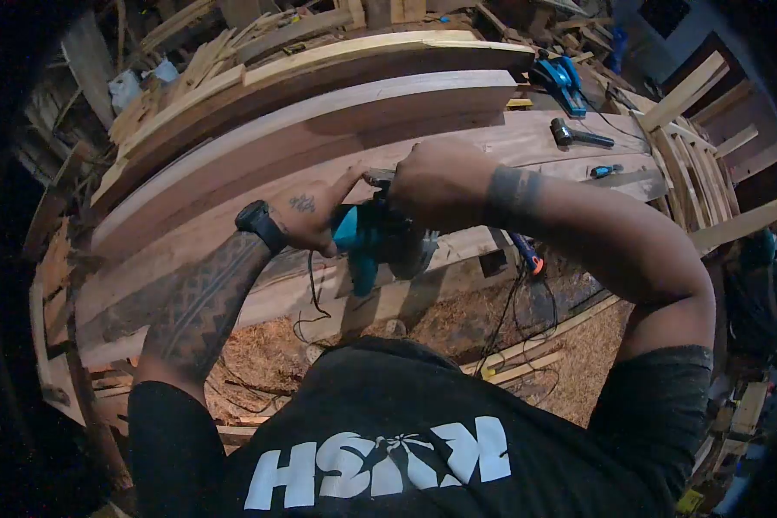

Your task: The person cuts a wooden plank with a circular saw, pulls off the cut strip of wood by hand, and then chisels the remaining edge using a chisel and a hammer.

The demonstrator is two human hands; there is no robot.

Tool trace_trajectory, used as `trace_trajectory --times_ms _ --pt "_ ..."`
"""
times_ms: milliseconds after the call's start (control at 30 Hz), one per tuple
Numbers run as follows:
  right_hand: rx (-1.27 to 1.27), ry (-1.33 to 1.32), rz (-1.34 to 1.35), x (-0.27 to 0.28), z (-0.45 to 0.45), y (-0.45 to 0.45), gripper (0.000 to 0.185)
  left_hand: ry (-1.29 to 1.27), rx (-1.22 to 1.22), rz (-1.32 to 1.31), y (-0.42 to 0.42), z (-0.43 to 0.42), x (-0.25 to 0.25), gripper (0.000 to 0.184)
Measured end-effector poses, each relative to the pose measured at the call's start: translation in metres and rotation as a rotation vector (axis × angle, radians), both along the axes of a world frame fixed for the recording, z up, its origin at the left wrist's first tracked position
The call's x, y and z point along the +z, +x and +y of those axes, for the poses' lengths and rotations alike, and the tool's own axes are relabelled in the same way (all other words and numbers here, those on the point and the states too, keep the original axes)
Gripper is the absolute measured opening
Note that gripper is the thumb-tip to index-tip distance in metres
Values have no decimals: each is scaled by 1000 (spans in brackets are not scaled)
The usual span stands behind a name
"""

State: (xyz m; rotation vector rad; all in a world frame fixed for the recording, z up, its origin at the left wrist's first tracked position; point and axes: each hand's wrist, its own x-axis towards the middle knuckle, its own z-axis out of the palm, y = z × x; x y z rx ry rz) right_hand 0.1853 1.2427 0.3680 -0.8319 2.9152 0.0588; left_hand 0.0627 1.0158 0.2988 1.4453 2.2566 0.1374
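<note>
A teal and black power tool (363,240) rests on the wooden workbench (181,268), a round disc-like part showing at its right side. My left hand (306,211) wraps round the tool's upper left part, with the index finger stretched toward a small metal piece (378,176) at its top. Bent over the tool's top right is my right hand (427,181), fingers curled; what they pinch is hidden beneath the hand. A dark cord (313,285) hangs from the tool's left side.
Long thick planks (319,112) stand behind my hands. A blue power planer (561,85), a black-headed mallet (578,134), a small blue tool (606,171) and a blue-orange handled tool (527,255) lie to the right. Wood shavings (578,363) and cords cover the floor.
</note>
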Motion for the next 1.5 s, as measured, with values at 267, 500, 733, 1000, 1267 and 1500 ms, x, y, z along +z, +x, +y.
trace_trajectory --times_ms 267,500,733,1000,1267,1500 --pt "179 154 112 -17 6 -18 18 75 8 -114 -8 14 -9 135" --pt "108 -166 151 -9 44 0 17 77 -67 -34 -15 7 -7 131" --pt "-727 -1463 362 -176 47 60 110 46 11 -32 -2 -2 2 126" --pt "-826 -1280 229 -217 -66 70 140 202 -2 66 -12 -13 -33 134" --pt "-721 -1232 225 -234 -90 70 109 151 166 -21 0 -36 -49 134" --pt "-777 -1336 -297 -280 -90 85 65 160 267 -47 13 -47 -55 130"
